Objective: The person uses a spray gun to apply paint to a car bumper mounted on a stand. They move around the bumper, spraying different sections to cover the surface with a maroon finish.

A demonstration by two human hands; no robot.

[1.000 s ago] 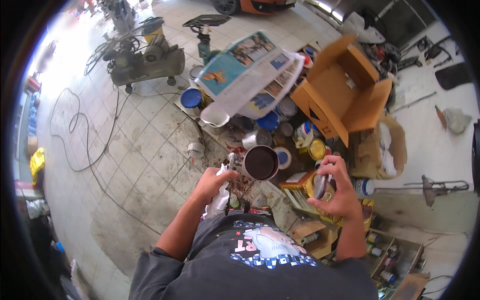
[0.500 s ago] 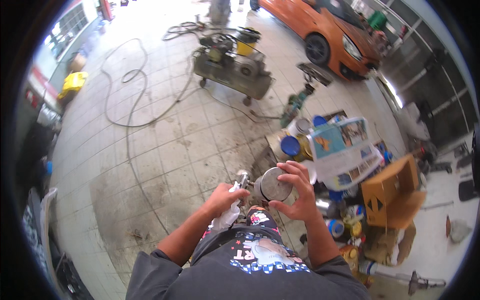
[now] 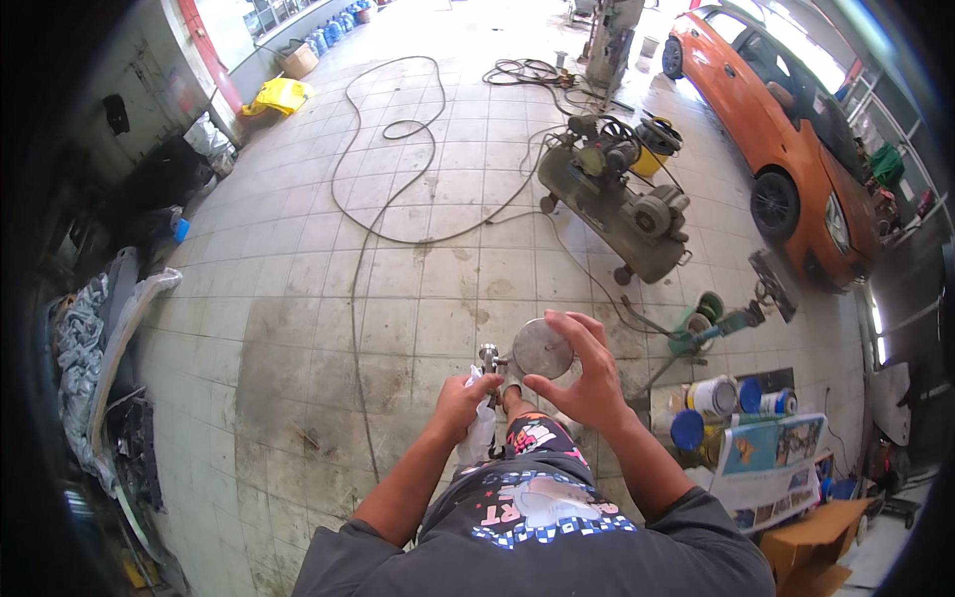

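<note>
In front of my body I hold a metal spray gun (image 3: 488,355) with a round grey cup (image 3: 543,348) on its right side. My left hand (image 3: 460,406) is closed around the gun's handle, thumb across the top. A crumpled white cloth or paper (image 3: 481,434) hangs from the same grip. Curved around the rim of the cup, my right hand (image 3: 589,373) has its thumb at the lower edge and its fingers over the upper edge. The flat round top of the cup faces up at me. Most of the handle is hidden by my left hand.
A wheeled air compressor (image 3: 612,214) stands ahead right, with a long hose (image 3: 355,289) looped over the tiles. An orange car (image 3: 771,119) is beyond it. To my right are paint cans (image 3: 712,396), printed paper (image 3: 766,458) and a cardboard box (image 3: 811,542). Car parts (image 3: 124,348) line the left.
The whole view has swung left, so the compressor, car and cans now appear farther right. Both hands keep their hold on the spray gun and its cup.
</note>
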